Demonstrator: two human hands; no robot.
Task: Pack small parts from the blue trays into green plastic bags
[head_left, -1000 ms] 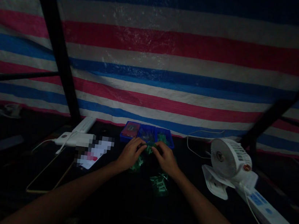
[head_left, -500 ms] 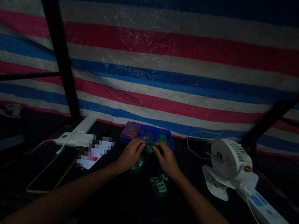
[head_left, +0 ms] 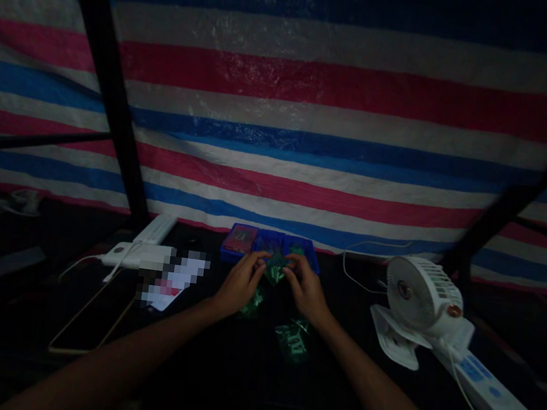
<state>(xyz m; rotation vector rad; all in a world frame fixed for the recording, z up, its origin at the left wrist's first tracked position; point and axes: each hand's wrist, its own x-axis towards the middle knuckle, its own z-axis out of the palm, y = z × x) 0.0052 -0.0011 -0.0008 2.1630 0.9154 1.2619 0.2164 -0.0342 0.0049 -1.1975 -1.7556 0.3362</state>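
A small clear-green plastic bag (head_left: pixel 274 274) with pale pieces inside hangs between my two hands. My left hand (head_left: pixel 241 283) pinches its left upper edge with thumb and fingers. At the opposite edge, my right hand (head_left: pixel 307 291) is closed on it in the same way. Just behind stands a blue compartment tray (head_left: pixel 233 255), partly covered by my fingers. Pinkish-red packs (head_left: pixel 241 238) fill its left compartment, and green items (head_left: pixel 298 250) show in the right one. Another green bag (head_left: pixel 251 303) lies beside my left hand; a further green bag (head_left: pixel 292 343) rests below my right wrist.
A white clip fan (head_left: pixel 408 290) and a white power strip (head_left: pixel 495 392) occupy the right side. On the left lie a phone (head_left: pixel 92 319), a white power bank (head_left: pixel 130 253) and a partly blurred card (head_left: pixel 168 292). Striped sheeting (head_left: pixel 290 79) hangs behind the black table.
The bag between my hands shows more of its lower part now and has tilted or dropped slightly. Both hands remain in nearly the same place.
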